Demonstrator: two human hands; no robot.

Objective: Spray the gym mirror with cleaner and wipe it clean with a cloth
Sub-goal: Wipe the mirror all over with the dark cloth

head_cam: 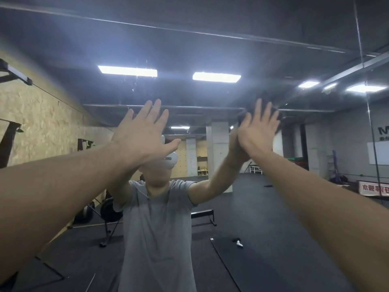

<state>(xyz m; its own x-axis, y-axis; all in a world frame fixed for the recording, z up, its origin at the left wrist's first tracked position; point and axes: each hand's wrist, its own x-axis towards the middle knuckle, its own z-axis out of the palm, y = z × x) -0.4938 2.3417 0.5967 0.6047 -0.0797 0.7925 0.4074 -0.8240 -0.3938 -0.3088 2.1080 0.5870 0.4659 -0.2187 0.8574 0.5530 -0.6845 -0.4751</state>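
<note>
We face the mirror [210, 49], both arms raised. Left hand [143, 133]: fingers straight and spread, flat toward the glass. Right hand [257, 129]: fingers straight, pressing a dark cloth [275, 118] to the glass. Reflected: our grey T-shirt [157, 228], ceiling lights [127, 71], black floor [263, 239], rowing machine [107, 211], low black bench [203, 214].

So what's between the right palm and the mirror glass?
A dark cloth: the head view shows it edging out around the straight fingers of the right hand, pressed against the mirror.

Grey short-sleeved T-shirt [157, 228], white headset [170, 160], bare forearms.
</note>
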